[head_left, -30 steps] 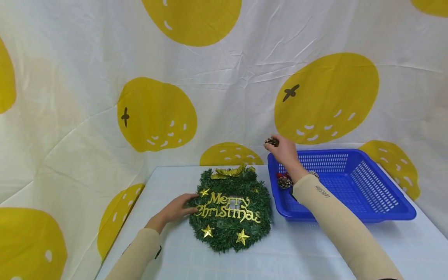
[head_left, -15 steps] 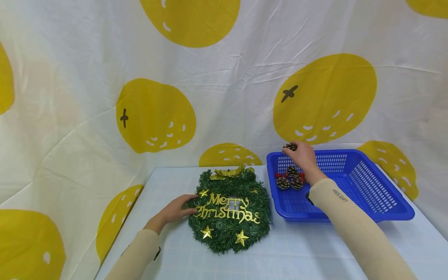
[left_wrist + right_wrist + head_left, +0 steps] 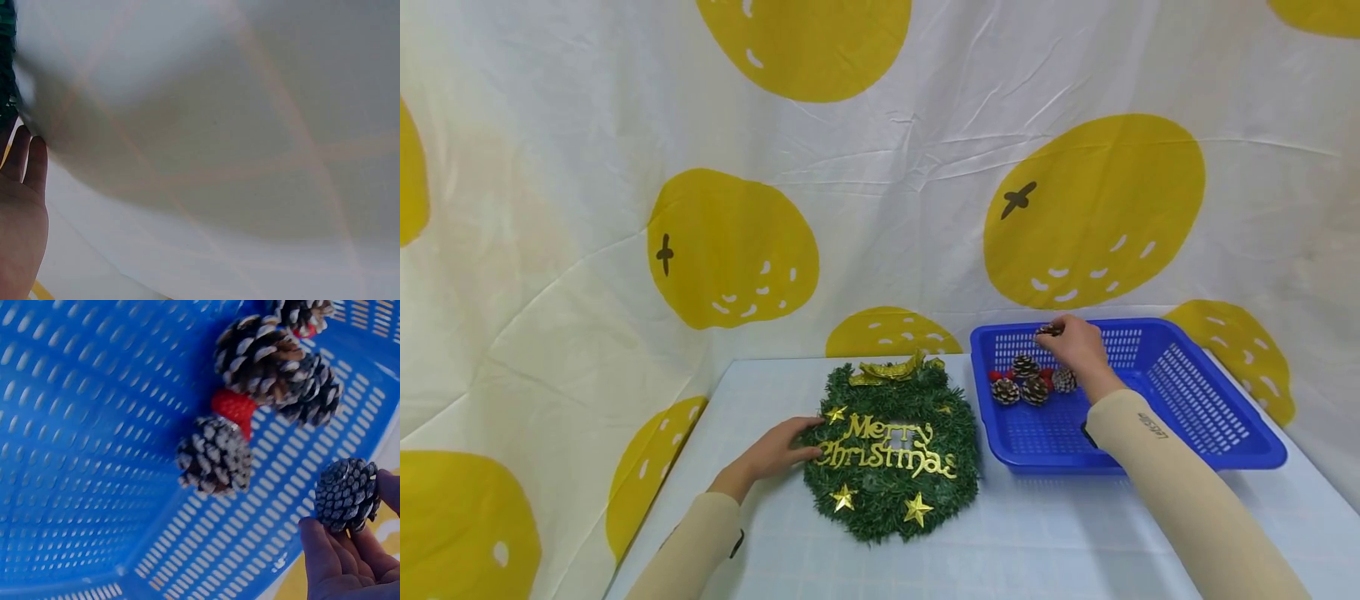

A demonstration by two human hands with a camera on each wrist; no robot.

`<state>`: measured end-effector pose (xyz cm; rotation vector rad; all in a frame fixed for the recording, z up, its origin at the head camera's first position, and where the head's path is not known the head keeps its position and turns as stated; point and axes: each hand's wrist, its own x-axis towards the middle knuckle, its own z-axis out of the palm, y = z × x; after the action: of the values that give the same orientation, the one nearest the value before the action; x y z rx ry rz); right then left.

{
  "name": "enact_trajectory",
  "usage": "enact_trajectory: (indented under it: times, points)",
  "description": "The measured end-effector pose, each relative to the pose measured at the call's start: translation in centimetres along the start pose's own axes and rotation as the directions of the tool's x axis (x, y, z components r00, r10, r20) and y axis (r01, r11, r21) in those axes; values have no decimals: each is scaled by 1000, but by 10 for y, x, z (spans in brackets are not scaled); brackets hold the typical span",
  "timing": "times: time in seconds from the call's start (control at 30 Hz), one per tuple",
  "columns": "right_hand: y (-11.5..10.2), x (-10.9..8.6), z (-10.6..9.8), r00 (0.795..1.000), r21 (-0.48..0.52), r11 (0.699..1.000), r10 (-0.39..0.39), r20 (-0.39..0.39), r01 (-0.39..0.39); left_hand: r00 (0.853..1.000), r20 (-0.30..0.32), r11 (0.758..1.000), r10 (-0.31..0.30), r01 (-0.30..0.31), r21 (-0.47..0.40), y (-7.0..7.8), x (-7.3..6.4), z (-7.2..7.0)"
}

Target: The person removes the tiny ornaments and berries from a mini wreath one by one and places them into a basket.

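My right hand (image 3: 1079, 343) pinches a white-tipped pine cone (image 3: 347, 494) between thumb and fingers, above the back part of the blue basket (image 3: 1217, 456). Inside the basket's left end lie several more pine cones (image 3: 214, 456) with red pieces (image 3: 234, 406) among them. On the table, a green wreath (image 3: 887, 512) lies flat, bearing gold "Merry Christmas" letters (image 3: 891, 454), gold stars (image 3: 918, 509) and a gold bow (image 3: 891, 369) at its far edge. My left hand (image 3: 781, 450) rests against the wreath's left side, fingers extended; its fingertips are partly hidden in the left wrist view.
The white table (image 3: 850, 575) carries the wreath in the middle and the basket at the right. A white cloth (image 3: 880, 208) printed with yellow fruit hangs close behind both and along the left side.
My right hand has moved right and down with the pine cone, from the basket's left corner to over its inside. The left hand and wreath have stayed in place.
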<state>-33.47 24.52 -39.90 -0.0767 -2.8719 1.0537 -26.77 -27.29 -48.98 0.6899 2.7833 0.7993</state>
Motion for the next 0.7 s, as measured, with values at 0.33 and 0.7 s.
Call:
enact_trajectory:
  times: [0.33, 0.7]
  points:
    - [13, -1, 0, 1000, -75, 997, -19, 1, 19, 1000, 1, 1000, -11, 11, 10, 0, 2, 0]
    - [15, 1, 3, 999, -111, 994, -6, 41, 10, 1000, 9, 1000, -8, 8, 0, 0, 1, 0]
